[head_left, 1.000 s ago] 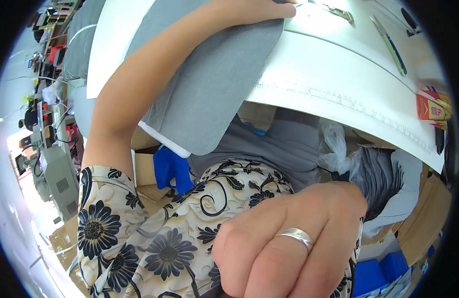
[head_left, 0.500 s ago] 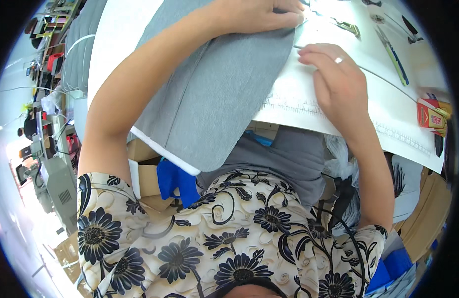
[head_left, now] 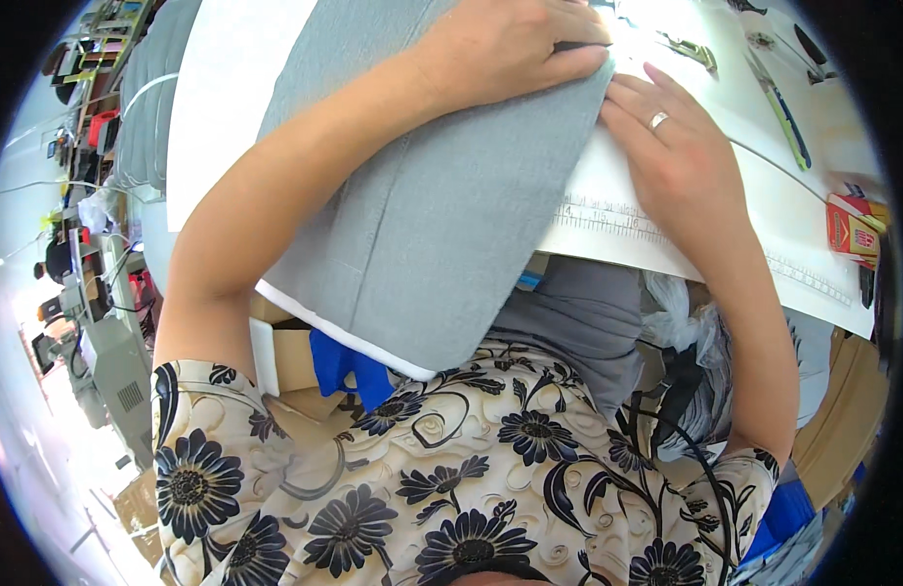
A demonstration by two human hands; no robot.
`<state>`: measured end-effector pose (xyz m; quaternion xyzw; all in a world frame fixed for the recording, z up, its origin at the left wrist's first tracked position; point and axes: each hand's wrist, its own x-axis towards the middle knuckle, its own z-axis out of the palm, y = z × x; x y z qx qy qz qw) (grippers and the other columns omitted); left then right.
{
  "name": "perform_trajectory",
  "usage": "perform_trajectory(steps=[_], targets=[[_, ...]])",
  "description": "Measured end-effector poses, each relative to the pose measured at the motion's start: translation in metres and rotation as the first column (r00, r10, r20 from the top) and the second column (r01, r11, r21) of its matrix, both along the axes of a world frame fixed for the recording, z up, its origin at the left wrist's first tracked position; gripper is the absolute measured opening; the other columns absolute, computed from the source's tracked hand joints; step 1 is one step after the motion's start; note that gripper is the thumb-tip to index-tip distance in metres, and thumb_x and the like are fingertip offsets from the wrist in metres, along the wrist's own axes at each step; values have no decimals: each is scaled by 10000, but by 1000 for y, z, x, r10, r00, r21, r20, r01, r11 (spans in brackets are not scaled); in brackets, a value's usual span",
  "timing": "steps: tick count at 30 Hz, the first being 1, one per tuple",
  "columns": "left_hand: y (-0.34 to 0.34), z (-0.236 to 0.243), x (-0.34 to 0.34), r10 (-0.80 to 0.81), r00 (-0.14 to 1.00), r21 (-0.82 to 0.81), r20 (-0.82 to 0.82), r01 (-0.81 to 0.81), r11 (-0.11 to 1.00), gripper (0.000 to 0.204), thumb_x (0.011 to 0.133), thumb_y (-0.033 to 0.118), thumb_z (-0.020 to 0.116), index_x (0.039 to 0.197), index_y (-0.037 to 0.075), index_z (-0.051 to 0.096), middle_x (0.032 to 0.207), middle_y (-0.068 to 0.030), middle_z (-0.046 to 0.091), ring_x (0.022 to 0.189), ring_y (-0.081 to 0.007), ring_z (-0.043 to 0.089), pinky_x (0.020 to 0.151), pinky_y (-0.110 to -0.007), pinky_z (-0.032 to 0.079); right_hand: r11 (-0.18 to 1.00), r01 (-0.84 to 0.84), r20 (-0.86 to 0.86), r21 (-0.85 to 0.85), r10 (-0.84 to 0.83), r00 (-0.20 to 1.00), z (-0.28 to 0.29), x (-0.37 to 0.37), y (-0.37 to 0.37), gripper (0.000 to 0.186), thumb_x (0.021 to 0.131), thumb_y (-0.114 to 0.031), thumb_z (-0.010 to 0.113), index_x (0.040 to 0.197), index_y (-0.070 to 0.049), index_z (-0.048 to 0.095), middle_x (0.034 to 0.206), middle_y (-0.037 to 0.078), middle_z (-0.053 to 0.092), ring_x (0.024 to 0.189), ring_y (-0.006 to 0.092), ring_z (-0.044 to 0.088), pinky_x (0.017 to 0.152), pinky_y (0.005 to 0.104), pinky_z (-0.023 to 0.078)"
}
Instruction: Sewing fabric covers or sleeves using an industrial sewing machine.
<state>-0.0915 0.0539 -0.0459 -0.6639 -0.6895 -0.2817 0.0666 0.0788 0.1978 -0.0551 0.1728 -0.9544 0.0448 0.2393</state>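
Observation:
A long piece of grey fabric point(head_left: 451, 215) with a seam and a white lower edge lies across the worktable and hangs over its near side. My left hand point(head_left: 520, 49) is closed on the fabric near its far right corner, thumb on top and fingers curled; bright glare hides the fingertips. Just right of that corner is my right hand point(head_left: 674, 156), wearing a ring on one finger. Its fingers are stretched out, with the tips at the fabric's right edge; whether they pinch it is not visible. Below my right hand, ruler markings point(head_left: 608, 215) run along the white tabletop.
Small snips point(head_left: 691, 51) and a tool with blue-green handles point(head_left: 788, 122) lie at the far right. A red and yellow box point(head_left: 850, 232) sits by the table's right end. Stacked grey fabric point(head_left: 144, 98) stands at the left, and blue cloth point(head_left: 349, 369) is below the table.
The grey fabric has shifted right and toward me, with my left hand moving slightly right. My right hand's fingertips have come up to the fabric's edge.

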Motion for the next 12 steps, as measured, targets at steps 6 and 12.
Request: perform_trajectory(steps=[6, 12], targets=[[6, -8, 12, 126, 991, 14, -38, -125, 992, 262, 921, 223, 564, 975, -1, 687, 1052, -127, 703, 1081, -306, 622, 926, -425, 443, 998, -49, -25, 30, 50, 998, -5, -3, 18, 216, 790, -16, 585, 992, -10, 660, 1093, 109, 675, 1088, 253, 632, 1077, 394, 446], [13, 6, 26, 257, 963, -152, -82, -267, 951, 278, 928, 250, 562, 988, 5, 681, 1099, -196, 680, 1120, -308, 604, 943, -438, 429, 988, -66, 59, 137, 58, 997, -4, -5, 46, 338, 763, 52, 589, 1095, 3, 624, 1178, 117, 652, 1154, 283, 602, 1091, 443, 433]])
